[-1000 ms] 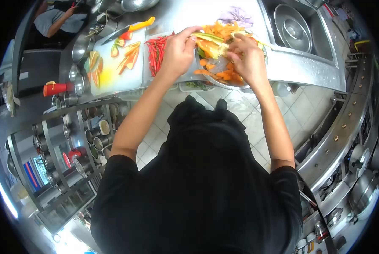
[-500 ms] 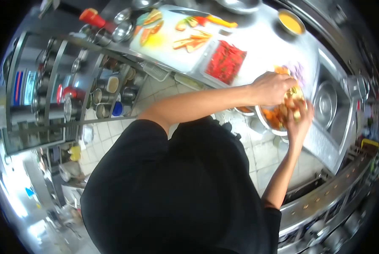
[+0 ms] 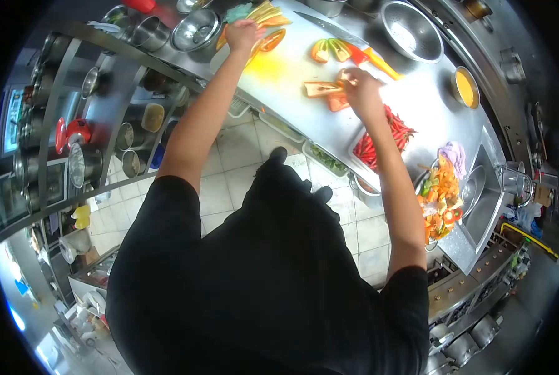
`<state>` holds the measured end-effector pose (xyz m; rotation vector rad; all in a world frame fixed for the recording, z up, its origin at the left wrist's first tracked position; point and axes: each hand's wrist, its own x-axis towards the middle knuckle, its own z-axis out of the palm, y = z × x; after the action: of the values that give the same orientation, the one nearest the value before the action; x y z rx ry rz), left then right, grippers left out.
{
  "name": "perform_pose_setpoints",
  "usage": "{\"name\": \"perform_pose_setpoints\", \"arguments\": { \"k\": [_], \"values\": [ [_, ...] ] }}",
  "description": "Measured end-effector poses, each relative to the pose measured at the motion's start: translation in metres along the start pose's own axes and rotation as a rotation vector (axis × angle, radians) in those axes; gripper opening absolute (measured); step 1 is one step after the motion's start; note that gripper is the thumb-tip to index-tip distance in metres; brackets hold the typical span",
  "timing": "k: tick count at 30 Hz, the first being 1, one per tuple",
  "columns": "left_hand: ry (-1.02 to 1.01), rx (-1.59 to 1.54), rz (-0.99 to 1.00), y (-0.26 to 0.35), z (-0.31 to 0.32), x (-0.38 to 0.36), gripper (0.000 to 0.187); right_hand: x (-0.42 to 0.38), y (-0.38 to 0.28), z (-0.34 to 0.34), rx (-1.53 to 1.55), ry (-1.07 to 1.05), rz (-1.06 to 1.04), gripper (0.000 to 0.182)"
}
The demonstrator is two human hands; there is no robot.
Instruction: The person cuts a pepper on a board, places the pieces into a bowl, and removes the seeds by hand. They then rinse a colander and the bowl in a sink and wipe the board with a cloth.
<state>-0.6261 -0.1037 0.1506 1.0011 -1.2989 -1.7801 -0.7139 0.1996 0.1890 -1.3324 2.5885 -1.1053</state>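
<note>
My left hand [image 3: 243, 36] is at the far left end of the white cutting board [image 3: 292, 62], over cut yellow and orange pepper pieces; whether it grips one is unclear. My right hand [image 3: 362, 90] has its fingers curled on an orange pepper piece [image 3: 338, 101] at the board's middle. Beside it lies another pale-sided pepper strip [image 3: 319, 89]. Behind are pepper halves [image 3: 339, 50] and a knife [image 3: 322, 24] with a yellow handle. Red chillies [image 3: 399, 134] fill a tray by my right forearm. A heap of pepper trimmings [image 3: 443, 194] tops a bowl at the right.
At the back stand a colander [image 3: 410, 31] and a bowl of yellow liquid [image 3: 465, 87]. A steel bowl [image 3: 196, 30] sits at the board's left. The sink [image 3: 482, 187] is at the right, beyond a purple cloth [image 3: 453, 157]. Shelves [image 3: 98, 119] stand left.
Both hands have left the trimmings bowl at the right. My left hand is now at the board's left end, my right hand at its middle. The camera view has shifted.
</note>
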Motion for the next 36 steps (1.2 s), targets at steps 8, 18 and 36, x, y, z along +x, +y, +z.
{"name": "perform_pose_setpoints", "arguments": {
  "k": [8, 18, 36],
  "values": [
    [-0.091, 0.415, 0.498, -0.003, -0.042, -0.061, 0.032, 0.093, -0.004, 0.095, -0.475, -0.301, 0.246, 0.028],
    [-0.733, 0.096, -0.226, 0.037, 0.072, -0.111, 0.030, 0.021, -0.037, -0.031, -0.034, -0.136, -0.146, 0.032],
    [-1.058, 0.344, 0.364, -0.047, 0.295, -0.413, 0.015, -0.240, 0.084, -0.258, -0.298, 0.025, 0.238, 0.013]
  ]
}}
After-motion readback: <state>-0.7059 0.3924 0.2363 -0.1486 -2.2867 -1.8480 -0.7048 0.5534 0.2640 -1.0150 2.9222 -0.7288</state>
